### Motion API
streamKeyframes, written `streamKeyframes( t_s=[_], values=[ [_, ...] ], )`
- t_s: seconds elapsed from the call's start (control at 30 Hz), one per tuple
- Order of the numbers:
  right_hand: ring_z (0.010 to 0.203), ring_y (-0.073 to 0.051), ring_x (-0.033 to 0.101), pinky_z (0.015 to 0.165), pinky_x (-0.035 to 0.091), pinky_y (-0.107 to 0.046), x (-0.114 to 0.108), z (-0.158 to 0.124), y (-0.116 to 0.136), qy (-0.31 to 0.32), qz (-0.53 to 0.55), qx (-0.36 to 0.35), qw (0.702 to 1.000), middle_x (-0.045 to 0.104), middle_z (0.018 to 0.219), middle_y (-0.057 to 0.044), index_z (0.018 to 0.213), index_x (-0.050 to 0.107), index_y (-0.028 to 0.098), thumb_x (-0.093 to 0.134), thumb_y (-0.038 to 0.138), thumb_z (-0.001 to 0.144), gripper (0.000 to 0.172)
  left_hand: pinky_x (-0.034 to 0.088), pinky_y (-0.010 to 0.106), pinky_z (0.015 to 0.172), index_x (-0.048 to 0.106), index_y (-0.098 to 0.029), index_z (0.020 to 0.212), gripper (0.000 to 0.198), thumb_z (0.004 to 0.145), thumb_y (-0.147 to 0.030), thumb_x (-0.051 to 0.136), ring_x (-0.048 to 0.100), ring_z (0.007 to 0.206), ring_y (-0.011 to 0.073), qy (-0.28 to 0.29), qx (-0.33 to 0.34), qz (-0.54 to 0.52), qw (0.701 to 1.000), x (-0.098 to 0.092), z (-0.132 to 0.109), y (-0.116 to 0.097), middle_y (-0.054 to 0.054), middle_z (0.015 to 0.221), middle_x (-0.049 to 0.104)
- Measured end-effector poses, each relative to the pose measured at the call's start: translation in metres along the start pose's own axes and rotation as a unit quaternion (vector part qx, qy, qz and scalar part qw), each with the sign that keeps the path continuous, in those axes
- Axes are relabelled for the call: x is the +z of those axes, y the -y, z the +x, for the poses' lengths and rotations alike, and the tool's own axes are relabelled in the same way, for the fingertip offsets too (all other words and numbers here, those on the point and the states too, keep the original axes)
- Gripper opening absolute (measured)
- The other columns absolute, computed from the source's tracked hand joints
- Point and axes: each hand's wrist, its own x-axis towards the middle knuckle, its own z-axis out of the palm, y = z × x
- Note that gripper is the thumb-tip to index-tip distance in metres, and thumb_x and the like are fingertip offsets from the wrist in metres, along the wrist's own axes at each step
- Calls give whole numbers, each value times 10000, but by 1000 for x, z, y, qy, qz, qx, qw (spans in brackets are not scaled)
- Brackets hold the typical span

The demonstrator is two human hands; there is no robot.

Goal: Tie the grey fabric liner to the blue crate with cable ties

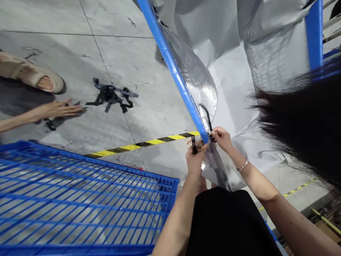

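A blue bar [173,67] runs along the edge of a large grey sheet [226,71], and both my hands are at its near end. My left hand [195,160] is closed on the left side of the bar, with a short piece of black strap sticking up from its fingers. On the other side, my right hand [222,138] pinches a thin black strap [208,115], which curves up over the shiny grey material. The fingers hide where the strap meets the bar.
A blue wire-grid rack [87,199] stands at the lower left. Dark straps [112,93] lie on the floor beside another person's hand [57,108] and sandal [34,76]. Yellow-black tape [138,145] crosses the floor. Dark hair [301,117] blocks the right side.
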Motion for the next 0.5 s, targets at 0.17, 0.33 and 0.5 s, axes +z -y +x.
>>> streamKeyframes(
  t_s=[0.17, 0.33, 0.5],
  values=[
    [555, -71, 520, 571, 436, -175, 2, 9, 5, 9, 20, 33, 999, 549, 611, 43, 780, 555, 159, 539, 374, 818, 219, 407, 254, 571, 643, -184, 651, 232, 561, -319, 808, 517, 575, 136, -16, 50, 86, 995, 12, 2, 35, -21, 569, 569],
    [615, -61, 461, 638, 417, -165, 18, 19, 19, -58, -7, 1, 998, 531, 634, 41, 745, 519, 153, 514, 275, 819, 142, 395, 252, 555, 594, -183, 616, 207, 597, -285, 773, 461, 550, 116, -26, 29, 21, 999, 16, -1, 42, -38, 553, 517],
    [688, -92, 564, 721, 470, -210, 14, 17, 25, -20, 73, 24, 997, 629, 748, -10, 849, 495, 159, 484, 254, 835, 97, 422, 254, 592, 619, -179, 695, 221, 613, -312, 777, 490, 591, 119, -12, 30, 3, 999, 7, -2, 32, -23, 620, 556]
  ],
)
